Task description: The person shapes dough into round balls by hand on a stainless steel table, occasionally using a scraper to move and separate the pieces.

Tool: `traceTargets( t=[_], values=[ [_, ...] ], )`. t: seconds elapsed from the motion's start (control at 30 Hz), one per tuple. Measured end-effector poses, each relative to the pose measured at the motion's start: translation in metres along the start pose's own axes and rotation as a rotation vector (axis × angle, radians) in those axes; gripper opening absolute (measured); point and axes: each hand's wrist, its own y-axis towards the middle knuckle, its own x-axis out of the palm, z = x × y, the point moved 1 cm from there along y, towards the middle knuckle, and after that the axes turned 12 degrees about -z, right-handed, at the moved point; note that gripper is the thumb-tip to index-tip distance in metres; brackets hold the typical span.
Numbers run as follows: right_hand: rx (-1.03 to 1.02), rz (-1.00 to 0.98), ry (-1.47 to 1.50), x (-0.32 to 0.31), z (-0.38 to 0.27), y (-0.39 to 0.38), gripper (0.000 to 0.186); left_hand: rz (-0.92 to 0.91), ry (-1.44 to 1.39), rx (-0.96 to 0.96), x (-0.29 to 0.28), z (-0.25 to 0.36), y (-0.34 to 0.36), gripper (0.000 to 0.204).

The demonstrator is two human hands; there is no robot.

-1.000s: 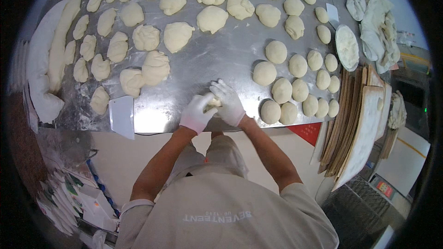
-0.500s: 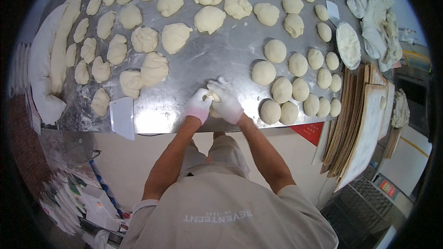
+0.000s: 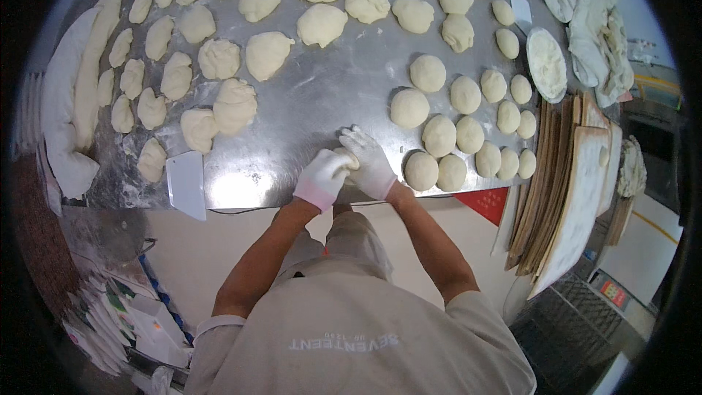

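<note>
My left hand [image 3: 324, 175] and my right hand [image 3: 370, 163], both in white gloves, meet near the front edge of the metal table. Between them is a piece of dough [image 3: 348, 162], mostly hidden by the gloves. The left fingers close around it, while the right hand cups it from the other side with its fingers extended forward. Smooth round dough balls [image 3: 421, 171] stand in rows to the right of my hands. Rough, folded dough lumps [image 3: 235, 107] lie to the left and farther back.
A white scraper [image 3: 187, 184] overhangs the front edge at left. Long dough [image 3: 98, 77] lies at the far left, partly under cloth [image 3: 67, 95]. At right are an oval dish of flour [image 3: 548, 64], another white scraper [image 3: 521, 13], crumpled cloths [image 3: 601, 36] and upright boards [image 3: 574, 190].
My hands have shifted slightly, and the left has turned further around the dough. The right fingers reach farther forward. The whole view has moved a little.
</note>
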Motion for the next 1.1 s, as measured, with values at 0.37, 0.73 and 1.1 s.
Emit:
traceTargets(
  t=[0.37,0.73,1.1],
  values=[
    [0.043,0.127,-0.174,0.007,0.010,-0.014,0.054,-0.078,0.150,-0.161,0.003,0.010,0.003,0.031],
    [0.035,0.083,-0.203,0.008,0.010,-0.037,0.055,-0.001,0.108,-0.093,0.013,0.021,0.005,0.028],
    [0.133,0.244,0.004,0.011,-0.015,-0.051,0.052,0.086,0.115,-0.066,0.038,0.016,-0.001,0.012]
  ],
)
